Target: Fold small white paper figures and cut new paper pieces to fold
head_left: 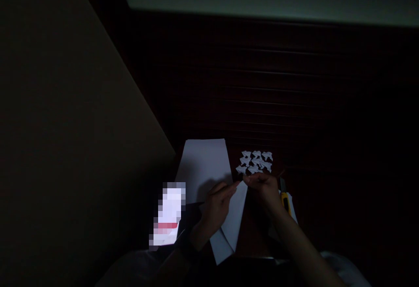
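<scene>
The scene is very dark. My left hand lies over a white sheet of paper, fingers pointing up and to the right, pinched at the tips. My right hand is closed just right of it; the fingertips of both hands meet on a small piece of white paper. Right above the hands lies a cluster of several small folded white paper pieces. What exactly sits between the fingers is too dim to make out in detail.
A yellow utility knife lies right of my right hand on the dark wooden surface. A blurred white and red object sits at the left. A beige wall fills the left side.
</scene>
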{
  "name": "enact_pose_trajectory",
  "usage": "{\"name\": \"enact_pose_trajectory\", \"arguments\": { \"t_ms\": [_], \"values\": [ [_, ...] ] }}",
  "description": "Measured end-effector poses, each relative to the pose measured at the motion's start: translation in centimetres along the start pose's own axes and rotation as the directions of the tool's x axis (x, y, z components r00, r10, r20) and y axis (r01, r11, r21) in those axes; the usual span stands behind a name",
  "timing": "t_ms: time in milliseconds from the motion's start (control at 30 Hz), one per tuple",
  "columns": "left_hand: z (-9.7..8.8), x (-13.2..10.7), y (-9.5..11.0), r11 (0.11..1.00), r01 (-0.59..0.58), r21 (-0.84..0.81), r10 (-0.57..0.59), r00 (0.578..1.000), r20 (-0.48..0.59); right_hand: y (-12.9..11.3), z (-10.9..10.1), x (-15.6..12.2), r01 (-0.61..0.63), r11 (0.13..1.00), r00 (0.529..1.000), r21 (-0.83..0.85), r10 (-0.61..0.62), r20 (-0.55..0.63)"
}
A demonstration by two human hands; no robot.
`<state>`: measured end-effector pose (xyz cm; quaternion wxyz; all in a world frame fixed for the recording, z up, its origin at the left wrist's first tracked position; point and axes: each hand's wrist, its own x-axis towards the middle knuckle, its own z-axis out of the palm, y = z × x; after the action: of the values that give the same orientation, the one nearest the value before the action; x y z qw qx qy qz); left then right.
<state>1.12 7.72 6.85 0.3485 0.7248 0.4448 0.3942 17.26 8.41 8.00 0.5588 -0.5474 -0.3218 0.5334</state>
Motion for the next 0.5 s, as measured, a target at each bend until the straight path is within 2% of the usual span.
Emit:
{"name": "enact_pose_trajectory", "arguments": {
  "t_ms": [500],
  "values": [
    [0.21,0.24,-0.46,0.995,0.028,-0.098,-0.028,1.000,-0.006,0.49,-0.14,0.24,0.013,1.000,1.000,0.012,-0.013,-0.007]
  ]
}}
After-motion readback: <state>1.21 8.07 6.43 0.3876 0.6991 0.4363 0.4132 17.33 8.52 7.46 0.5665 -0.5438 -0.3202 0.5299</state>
